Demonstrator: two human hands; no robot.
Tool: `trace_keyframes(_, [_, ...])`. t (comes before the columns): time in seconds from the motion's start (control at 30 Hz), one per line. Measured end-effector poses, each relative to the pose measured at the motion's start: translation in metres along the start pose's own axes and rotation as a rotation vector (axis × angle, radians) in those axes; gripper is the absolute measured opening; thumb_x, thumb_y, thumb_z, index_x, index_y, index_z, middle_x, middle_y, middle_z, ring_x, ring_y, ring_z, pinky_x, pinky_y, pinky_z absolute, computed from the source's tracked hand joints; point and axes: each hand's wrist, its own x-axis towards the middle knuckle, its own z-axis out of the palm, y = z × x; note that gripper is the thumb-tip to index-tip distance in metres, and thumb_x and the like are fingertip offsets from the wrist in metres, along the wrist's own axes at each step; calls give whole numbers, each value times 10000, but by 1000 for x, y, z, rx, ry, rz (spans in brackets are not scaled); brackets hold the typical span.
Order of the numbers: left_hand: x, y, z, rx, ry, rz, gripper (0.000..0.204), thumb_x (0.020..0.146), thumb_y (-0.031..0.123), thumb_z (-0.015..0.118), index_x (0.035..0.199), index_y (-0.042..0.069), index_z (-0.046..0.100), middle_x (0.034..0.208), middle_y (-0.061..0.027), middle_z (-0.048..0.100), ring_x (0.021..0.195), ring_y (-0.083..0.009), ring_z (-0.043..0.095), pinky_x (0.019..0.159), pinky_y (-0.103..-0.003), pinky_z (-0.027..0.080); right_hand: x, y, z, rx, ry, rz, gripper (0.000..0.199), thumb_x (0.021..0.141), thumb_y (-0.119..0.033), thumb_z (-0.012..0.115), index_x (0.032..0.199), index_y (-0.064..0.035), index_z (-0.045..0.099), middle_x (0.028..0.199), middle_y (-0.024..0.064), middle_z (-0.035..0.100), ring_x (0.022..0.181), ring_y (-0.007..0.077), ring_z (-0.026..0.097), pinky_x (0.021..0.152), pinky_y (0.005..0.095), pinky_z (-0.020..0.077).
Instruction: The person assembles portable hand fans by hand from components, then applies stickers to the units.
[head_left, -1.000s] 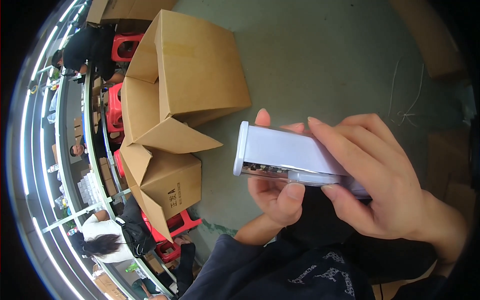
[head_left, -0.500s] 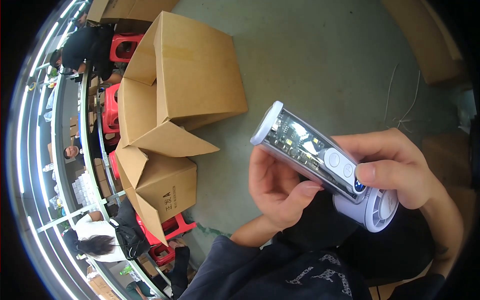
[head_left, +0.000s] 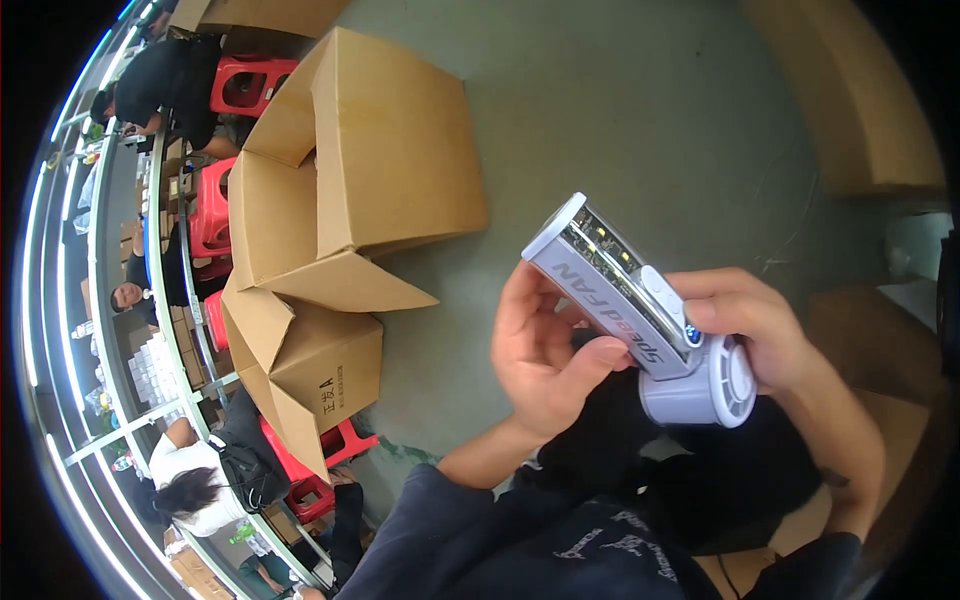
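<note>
Okay, so both hands are busy with a pale lavender handheld fan (head_left: 640,320), held up off the floor (head_left: 570,110) in front of the person's dark shirt (head_left: 450,545). The left hand (head_left: 540,365) is curled around the slim body, fingers tucked behind it and thumb against the lower side, close to the big grey lettering. The right hand (head_left: 765,330) grips the other end, thumb right by a little blue display (head_left: 693,333) and fingers mostly out of sight behind. Body's tilted, flat end cap up to the left, round head (head_left: 695,390) down to the right, and you can see circuit board through the clear top next to the oval button pad (head_left: 660,291). Off to the left on the floor there's a large open cardboard box (head_left: 410,140) with its flaps sticking out, and a smaller cardboard box (head_left: 335,365) just beside it, also flaps out. Past those, red plastic stools (head_left: 210,205) line the near edge of a long table (head_left: 122,185), with a person in a white top (head_left: 205,490) and one in black (head_left: 165,85) by that edge too.
</note>
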Motion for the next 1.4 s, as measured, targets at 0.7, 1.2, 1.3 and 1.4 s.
trace_keyframes(0.7, [163,523,-9,98,-161,153,725,717,-24,791,1371,-29,478,1081,-84,567,913,-149,581,687,-257,498,26,-280,404,-33,-207,-274,572,799,-163,573,1286,133,522,1197,232,625,1065,268,621,950,338,458])
trace_keyframes(1.2, [328,590,16,69,-13,202,870,711,54,832,1423,-45,343,1343,-155,497,1206,-215,528,1010,-362,443,126,-503,461,-1129,-181,-782,606,718,-115,693,1287,44,561,960,153,656,878,276,568,786,346,470])
trace_keyframes(1.3, [379,601,19,87,-81,293,859,716,21,807,1429,-51,334,1304,-171,538,1181,-218,551,990,-352,463,153,-548,464,-1339,-158,-833,643,659,-60,723,1280,15,573,991,140,653,891,307,565,819,380,484])
trace_keyframes(1.4, [418,608,23,108,-25,301,860,715,-2,793,1436,-56,328,1262,-183,569,1160,-221,570,974,-338,475,181,-584,462,-1460,-176,-930,654,640,-39,741,1272,6,582,1007,128,653,903,308,569,805,374,488])
